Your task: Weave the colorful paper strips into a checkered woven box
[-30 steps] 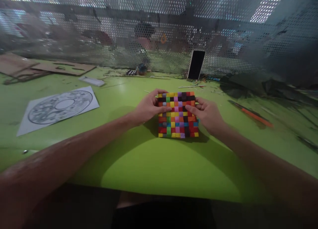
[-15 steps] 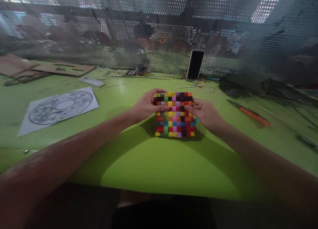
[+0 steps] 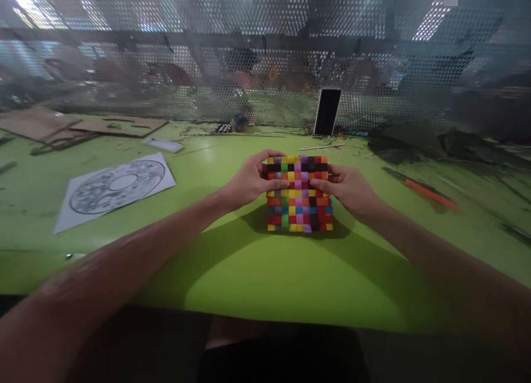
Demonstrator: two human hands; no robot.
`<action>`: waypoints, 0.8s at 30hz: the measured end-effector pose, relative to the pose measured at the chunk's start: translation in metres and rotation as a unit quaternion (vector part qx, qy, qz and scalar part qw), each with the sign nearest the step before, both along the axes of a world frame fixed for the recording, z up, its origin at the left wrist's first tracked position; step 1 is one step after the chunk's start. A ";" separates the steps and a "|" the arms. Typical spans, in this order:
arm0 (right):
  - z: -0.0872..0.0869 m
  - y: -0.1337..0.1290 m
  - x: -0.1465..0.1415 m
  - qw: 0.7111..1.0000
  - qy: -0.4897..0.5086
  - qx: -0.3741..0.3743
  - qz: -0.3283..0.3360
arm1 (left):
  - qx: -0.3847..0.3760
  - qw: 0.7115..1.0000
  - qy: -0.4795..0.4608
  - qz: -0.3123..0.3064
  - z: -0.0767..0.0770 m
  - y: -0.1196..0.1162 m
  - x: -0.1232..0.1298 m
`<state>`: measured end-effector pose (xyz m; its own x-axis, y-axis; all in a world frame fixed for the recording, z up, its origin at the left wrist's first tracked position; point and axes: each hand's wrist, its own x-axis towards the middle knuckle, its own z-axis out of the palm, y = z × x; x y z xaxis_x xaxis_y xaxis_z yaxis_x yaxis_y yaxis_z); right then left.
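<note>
A square woven piece of many-coloured strips (image 3: pixel 299 197) is held up, tilted, over the green table (image 3: pixel 249 278). My left hand (image 3: pixel 249 178) grips its left edge, thumb across the front and the other fingers partly hidden behind. On the right edge, my right hand (image 3: pixel 352 188) pinches it in the same way, its thumb lying on the front. The lower edge of the weave hangs close to the table, with shadow around it; whether it touches cannot be made out.
A printed sheet (image 3: pixel 120 188) and brown cardboard (image 3: pixel 124 126) lie to the left, near a small white tray (image 3: pixel 162 145). A phone (image 3: pixel 327 112) stands at the back by a perforated metal screen (image 3: pixel 199 67). An orange-handled tool (image 3: pixel 429 193) and dark leaves (image 3: pixel 415 142) are at right.
The whole scene, hands and woven piece included, has shifted slightly right and down in the view. The grip of both hands looks the same.
</note>
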<state>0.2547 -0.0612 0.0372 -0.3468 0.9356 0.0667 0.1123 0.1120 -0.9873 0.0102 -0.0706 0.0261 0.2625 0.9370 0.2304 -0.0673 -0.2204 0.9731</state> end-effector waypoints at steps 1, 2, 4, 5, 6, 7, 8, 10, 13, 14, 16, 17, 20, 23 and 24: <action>0.000 0.001 0.001 1.000 -0.001 -0.004 0.001 | 0.003 1.000 0.004 -0.006 0.000 -0.001 0.000; 0.000 0.001 0.002 1.000 -0.006 -0.008 0.002 | 0.006 1.000 0.007 -0.011 0.000 -0.001 0.000; 0.001 0.002 0.004 1.000 -0.019 -0.011 0.010 | 0.009 1.000 0.010 -0.021 0.000 -0.001 -0.001; 0.002 0.002 0.005 1.000 -0.022 -0.009 0.015 | 0.011 1.000 0.009 -0.025 0.000 0.000 -0.002; 0.003 0.002 0.006 0.999 -0.024 -0.006 0.021 | 0.012 0.999 0.006 -0.029 0.000 0.000 -0.003; 0.005 0.002 0.007 0.999 -0.026 -0.003 0.027 | 0.011 0.999 0.005 -0.032 0.000 0.001 -0.003; 0.006 0.002 0.007 0.999 -0.027 0.001 0.033 | 0.010 0.999 0.003 -0.033 0.001 0.001 -0.004; 0.009 0.003 0.009 0.998 -0.032 0.005 0.050 | 0.007 0.999 0.001 -0.034 0.002 0.002 -0.006; 0.014 0.006 0.014 0.994 -0.050 -0.009 0.102 | 0.003 0.999 0.007 -0.042 0.002 0.004 -0.008; 0.015 0.007 0.016 0.991 -0.052 -0.019 0.124 | 0.001 0.999 0.009 -0.045 0.002 0.005 -0.009; 0.017 0.011 0.021 0.984 -0.045 -0.041 0.165 | -0.005 0.999 0.011 -0.050 -0.001 0.008 -0.011; 0.017 0.012 0.022 0.982 -0.037 -0.053 0.179 | -0.010 0.999 0.011 -0.052 -0.002 0.010 -0.012; 0.013 0.012 0.020 0.981 -0.011 -0.070 0.182 | -0.028 0.999 0.016 -0.042 -0.006 0.014 -0.013; 0.006 0.007 0.011 0.993 -0.014 -0.049 0.109 | -0.041 0.999 0.020 -0.021 -0.009 0.014 -0.012; 0.003 0.006 0.008 0.996 -0.021 -0.044 0.075 | -0.041 0.999 0.021 -0.018 -0.009 0.014 -0.012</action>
<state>0.2629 -0.0556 0.0404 -0.4832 0.8750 -0.0306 0.1430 0.0444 -0.9887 -0.0018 -0.0567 0.0169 0.3036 0.9422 0.1419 -0.0324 -0.1386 0.9898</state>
